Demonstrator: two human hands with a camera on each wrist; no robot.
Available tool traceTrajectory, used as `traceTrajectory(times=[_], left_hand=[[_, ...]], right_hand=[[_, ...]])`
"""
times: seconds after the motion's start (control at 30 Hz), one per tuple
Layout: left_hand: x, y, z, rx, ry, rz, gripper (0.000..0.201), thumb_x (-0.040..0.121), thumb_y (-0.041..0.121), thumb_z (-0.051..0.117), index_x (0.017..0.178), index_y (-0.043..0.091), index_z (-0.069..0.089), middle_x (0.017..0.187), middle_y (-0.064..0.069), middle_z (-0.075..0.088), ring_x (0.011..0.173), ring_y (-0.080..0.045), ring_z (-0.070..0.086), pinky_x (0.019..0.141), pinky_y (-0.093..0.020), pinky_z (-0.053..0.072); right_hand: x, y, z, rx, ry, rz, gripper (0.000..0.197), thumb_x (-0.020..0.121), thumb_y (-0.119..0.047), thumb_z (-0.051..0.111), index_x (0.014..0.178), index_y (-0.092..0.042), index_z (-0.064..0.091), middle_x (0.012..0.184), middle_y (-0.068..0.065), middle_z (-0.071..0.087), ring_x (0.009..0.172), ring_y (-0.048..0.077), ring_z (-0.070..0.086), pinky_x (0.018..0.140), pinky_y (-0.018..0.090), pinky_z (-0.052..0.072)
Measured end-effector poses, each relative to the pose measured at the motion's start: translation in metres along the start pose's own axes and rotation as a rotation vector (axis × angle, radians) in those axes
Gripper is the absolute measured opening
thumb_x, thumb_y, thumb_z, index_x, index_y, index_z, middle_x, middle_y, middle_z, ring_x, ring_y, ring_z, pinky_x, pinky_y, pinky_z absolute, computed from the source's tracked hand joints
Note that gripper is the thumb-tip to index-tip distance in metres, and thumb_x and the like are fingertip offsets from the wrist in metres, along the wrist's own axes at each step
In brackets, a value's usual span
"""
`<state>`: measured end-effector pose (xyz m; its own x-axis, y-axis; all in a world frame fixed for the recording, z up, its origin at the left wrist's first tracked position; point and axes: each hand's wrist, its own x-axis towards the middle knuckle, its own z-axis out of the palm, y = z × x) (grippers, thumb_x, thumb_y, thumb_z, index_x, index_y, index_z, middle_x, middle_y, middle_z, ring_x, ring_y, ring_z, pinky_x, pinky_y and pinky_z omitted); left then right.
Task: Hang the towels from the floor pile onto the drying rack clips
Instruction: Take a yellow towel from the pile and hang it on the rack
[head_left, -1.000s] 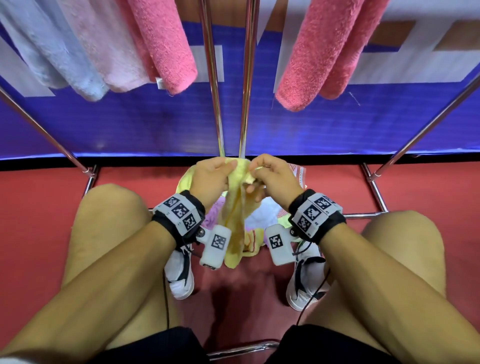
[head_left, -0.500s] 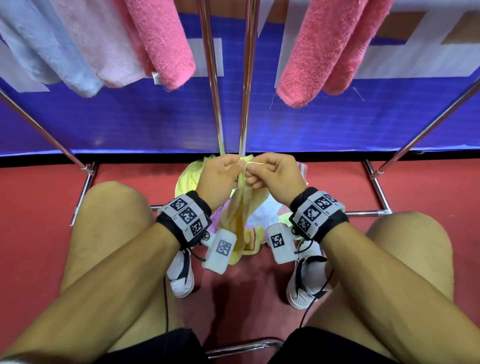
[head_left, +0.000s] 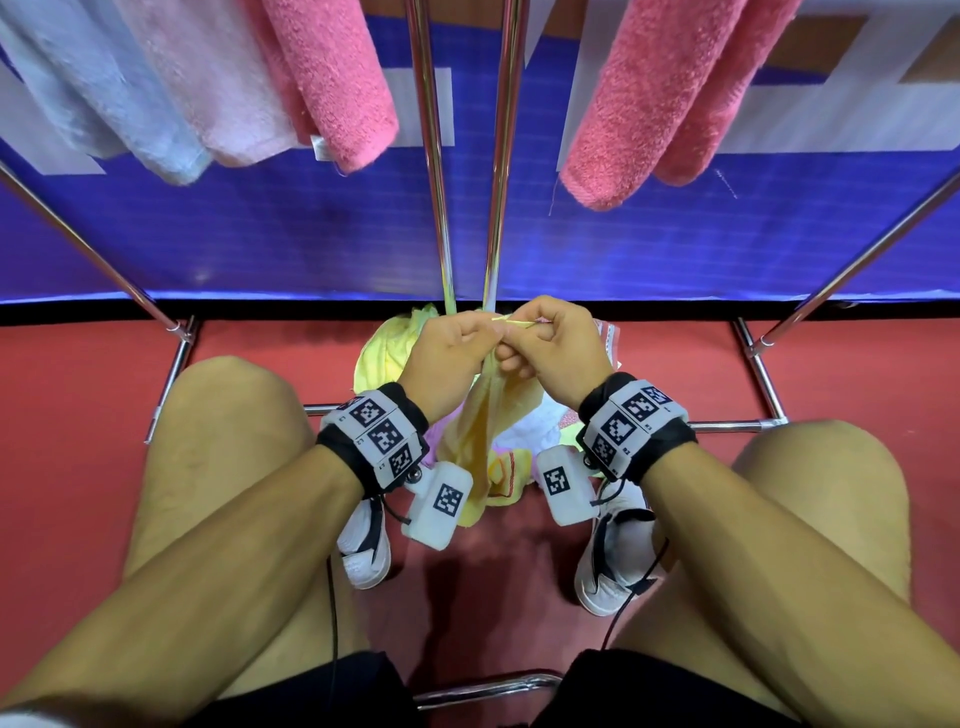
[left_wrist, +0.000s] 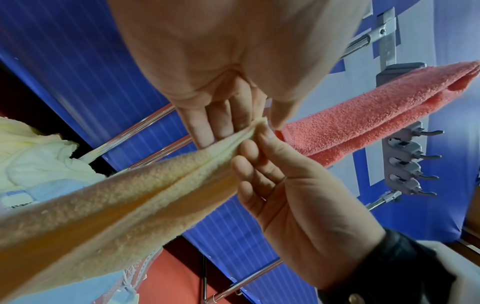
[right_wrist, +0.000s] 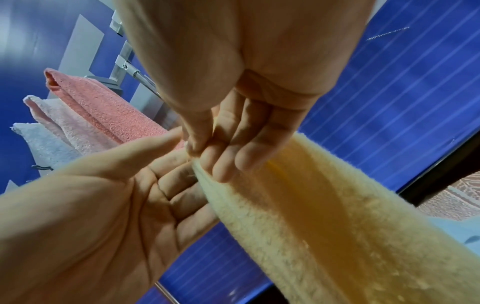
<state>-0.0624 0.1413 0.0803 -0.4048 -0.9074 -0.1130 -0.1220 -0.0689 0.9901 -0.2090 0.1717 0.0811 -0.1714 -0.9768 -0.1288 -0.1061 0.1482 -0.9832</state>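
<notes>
A yellow towel (head_left: 475, 431) hangs bunched between my knees, its lower end at the floor pile (head_left: 384, 353) of yellow, white and pink cloths. My left hand (head_left: 457, 343) and right hand (head_left: 548, 338) meet at its top edge, close to the rack's two centre poles (head_left: 498, 156). In the left wrist view my left thumb and fingers (left_wrist: 221, 123) pinch the towel's (left_wrist: 130, 201) corner. In the right wrist view my right fingers (right_wrist: 233, 152) pinch the towel's (right_wrist: 311, 205) edge beside my left palm (right_wrist: 103, 205). Grey rack clips (left_wrist: 405, 162) show beyond a coral towel (left_wrist: 363, 115).
Light blue (head_left: 104, 93), pale pink (head_left: 208, 78) and deep pink (head_left: 332, 78) towels hang at upper left, another pink towel (head_left: 649, 104) at upper right. Slanted rack legs (head_left: 857, 249) and a floor bar (head_left: 727, 427) frame the pile. My shoes (head_left: 608, 566) stand on red floor.
Both hands have risen a little toward the centre poles and closed together on the towel's top edge. The yellow towel has lifted farther off the pile.
</notes>
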Motion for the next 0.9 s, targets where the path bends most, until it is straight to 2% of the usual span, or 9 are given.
traceTrajectory(times=[0.07, 0.13, 0.3, 0.47, 0.57, 0.63, 0.77, 0.83, 0.9], left_hand=[[0.001, -0.001, -0.001, 0.01, -0.001, 0.027, 0.016, 0.091, 0.024, 0.062, 0.09, 0.017, 0.077, 0.081, -0.011, 0.072, 0.08, -0.025, 0.066, 0.091, -0.061, 0.052], [0.003, -0.003, -0.001, 0.004, 0.023, 0.014, 0.023, 0.095, 0.016, 0.063, 0.083, 0.028, 0.079, 0.077, -0.005, 0.073, 0.078, -0.024, 0.067, 0.088, -0.059, 0.054], [0.006, -0.004, -0.003, -0.037, 0.03, -0.028, 0.021, 0.098, 0.01, 0.058, 0.086, 0.013, 0.075, 0.079, -0.015, 0.074, 0.075, -0.03, 0.072, 0.08, -0.046, 0.059], [0.006, -0.001, -0.003, 0.038, 0.022, 0.008, 0.026, 0.1, 0.01, 0.055, 0.081, 0.014, 0.072, 0.063, 0.007, 0.069, 0.061, -0.009, 0.065, 0.063, -0.025, 0.055], [0.009, -0.001, -0.008, 0.069, 0.036, 0.036, 0.033, 0.099, 0.021, 0.056, 0.084, -0.006, 0.067, 0.067, -0.012, 0.06, 0.063, -0.02, 0.056, 0.067, -0.037, 0.052], [0.011, -0.003, -0.012, 0.086, 0.036, 0.046, 0.044, 0.094, 0.032, 0.056, 0.089, -0.01, 0.064, 0.071, -0.017, 0.055, 0.067, -0.025, 0.052, 0.069, -0.047, 0.052], [0.01, -0.004, -0.018, 0.127, 0.046, 0.069, 0.046, 0.091, 0.041, 0.053, 0.087, -0.004, 0.061, 0.074, -0.016, 0.054, 0.071, -0.025, 0.052, 0.078, -0.063, 0.051], [0.011, -0.001, -0.023, 0.104, 0.107, 0.051, 0.035, 0.091, 0.037, 0.052, 0.083, 0.005, 0.065, 0.075, -0.013, 0.055, 0.074, -0.024, 0.052, 0.081, -0.063, 0.051], [0.013, 0.0, -0.029, 0.089, 0.161, 0.036, 0.025, 0.091, 0.035, 0.052, 0.079, 0.02, 0.069, 0.07, -0.001, 0.058, 0.074, -0.022, 0.053, 0.081, -0.06, 0.052]], right_hand=[[0.001, 0.002, 0.0, -0.019, 0.013, 0.012, 0.012, 0.09, -0.014, 0.069, 0.083, -0.009, 0.06, 0.065, 0.01, 0.07, 0.056, 0.016, 0.066, 0.048, 0.02, 0.049], [0.002, 0.005, 0.0, -0.045, 0.017, -0.004, 0.015, 0.09, -0.016, 0.069, 0.08, -0.011, 0.059, 0.065, 0.013, 0.07, 0.056, 0.019, 0.066, 0.049, 0.02, 0.048], [0.001, 0.01, -0.006, -0.158, -0.02, -0.082, 0.021, 0.089, -0.021, 0.071, 0.08, -0.008, 0.057, 0.063, 0.013, 0.07, 0.057, 0.019, 0.068, 0.056, 0.025, 0.052], [0.003, 0.017, -0.012, -0.354, -0.018, -0.119, 0.02, 0.083, -0.032, 0.071, 0.08, -0.019, 0.057, 0.059, 0.01, 0.066, 0.061, 0.025, 0.066, 0.066, 0.042, 0.056], [0.003, 0.015, -0.018, -0.471, -0.037, -0.099, 0.022, 0.083, -0.032, 0.07, 0.073, -0.02, 0.055, 0.059, 0.008, 0.062, 0.056, 0.016, 0.057, 0.064, 0.036, 0.051], [0.002, 0.014, -0.022, -0.555, -0.079, -0.101, 0.028, 0.084, -0.032, 0.07, 0.068, -0.023, 0.05, 0.058, 0.003, 0.053, 0.055, 0.011, 0.048, 0.06, 0.03, 0.043], [0.001, 0.019, -0.029, -0.689, -0.126, -0.114, 0.028, 0.085, -0.033, 0.071, 0.067, -0.013, 0.061, 0.085, 0.002, 0.048, 0.08, 0.015, 0.047, 0.073, 0.029, 0.036], [0.001, 0.026, -0.035, -0.805, -0.2, -0.076, 0.028, 0.086, -0.031, 0.07, 0.077, -0.005, 0.071, 0.109, 0.007, 0.05, 0.106, 0.019, 0.046, 0.091, 0.029, 0.037], [0.002, 0.031, -0.041, -0.881, -0.245, -0.068, 0.029, 0.088, -0.032, 0.069, 0.084, -0.004, 0.074, 0.121, 0.013, 0.054, 0.119, 0.024, 0.046, 0.095, 0.027, 0.033]])
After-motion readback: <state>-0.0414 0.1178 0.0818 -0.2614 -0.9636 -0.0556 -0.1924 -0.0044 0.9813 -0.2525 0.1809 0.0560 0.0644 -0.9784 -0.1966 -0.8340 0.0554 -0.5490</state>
